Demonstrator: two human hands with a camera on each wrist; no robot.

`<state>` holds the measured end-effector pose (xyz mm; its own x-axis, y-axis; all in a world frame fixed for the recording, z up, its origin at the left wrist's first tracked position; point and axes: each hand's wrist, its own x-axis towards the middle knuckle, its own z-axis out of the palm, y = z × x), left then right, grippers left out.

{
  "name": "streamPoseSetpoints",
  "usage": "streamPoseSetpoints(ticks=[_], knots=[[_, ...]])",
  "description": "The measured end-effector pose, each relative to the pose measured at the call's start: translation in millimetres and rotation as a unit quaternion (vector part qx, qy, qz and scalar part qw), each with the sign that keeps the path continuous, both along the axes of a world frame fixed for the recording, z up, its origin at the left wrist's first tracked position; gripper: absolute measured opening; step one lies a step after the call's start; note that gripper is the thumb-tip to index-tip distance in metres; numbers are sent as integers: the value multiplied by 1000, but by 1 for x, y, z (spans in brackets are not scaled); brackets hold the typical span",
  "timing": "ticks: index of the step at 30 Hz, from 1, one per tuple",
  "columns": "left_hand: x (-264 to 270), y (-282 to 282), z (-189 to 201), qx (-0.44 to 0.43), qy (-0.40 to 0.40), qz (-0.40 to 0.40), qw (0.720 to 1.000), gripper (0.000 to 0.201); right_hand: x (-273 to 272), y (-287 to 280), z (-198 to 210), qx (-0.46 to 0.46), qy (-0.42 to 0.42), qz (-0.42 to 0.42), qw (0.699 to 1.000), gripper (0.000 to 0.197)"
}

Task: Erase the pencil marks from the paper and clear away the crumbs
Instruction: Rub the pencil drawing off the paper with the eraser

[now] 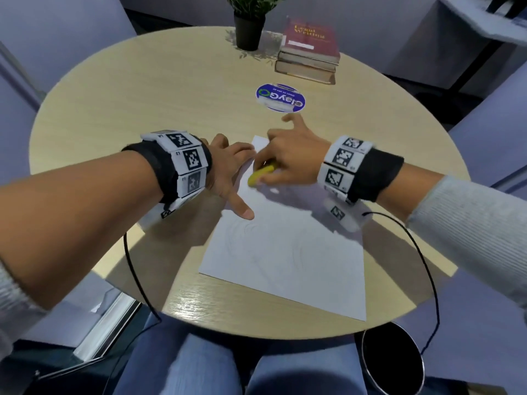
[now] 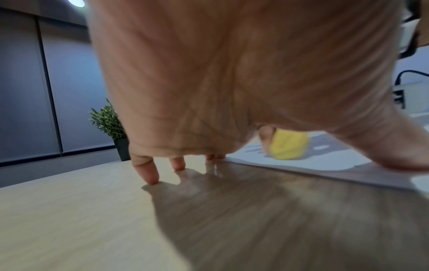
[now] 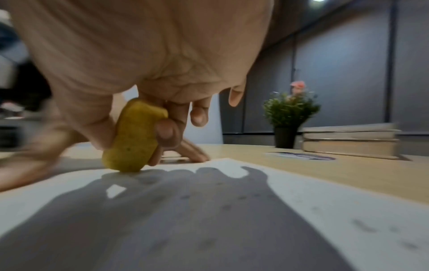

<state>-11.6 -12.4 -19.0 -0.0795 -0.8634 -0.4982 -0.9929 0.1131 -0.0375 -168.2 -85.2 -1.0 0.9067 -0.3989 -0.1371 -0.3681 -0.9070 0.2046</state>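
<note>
A white sheet of paper (image 1: 288,252) with faint pencil lines lies on the round wooden table (image 1: 128,109). My right hand (image 1: 288,158) pinches a yellow eraser (image 1: 261,173) between thumb and fingers, its lower end on the paper's far part; the little finger sticks out. The eraser (image 3: 133,139) stands tilted on the sheet (image 3: 301,210), and small dark crumbs dot the paper. My left hand (image 1: 228,169) lies spread at the sheet's left edge, fingertips (image 2: 150,176) pressing the table and thumb on the paper (image 2: 325,161). The eraser (image 2: 289,145) shows past my left palm.
A round blue-and-white sticker (image 1: 281,97) lies beyond the paper. A stack of books (image 1: 309,51) and a potted plant (image 1: 249,22) stand at the table's far side. A round black bin (image 1: 392,357) sits on the floor by my right knee. Cables hang from both wrists.
</note>
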Motion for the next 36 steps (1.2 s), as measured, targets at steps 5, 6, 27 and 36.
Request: streamPoseSetpoints(ticks=[5,6,27,36], knots=[[-2,1,0,-15,0,-8,1000,129,-1,-3,-3,-3,-11,-15,1000,48],[0,1,-1,-14,5,-6,1000,129,-1,2,-6,-1,-3,14,1000,52],[-2,3,0,-24,5,-4,1000,127,-1,-9,-2,7,-25,-77,997,42],[3,7,-2,-48,23,-10,999,139,-66,-31,21,33,-212,-217,952,31]])
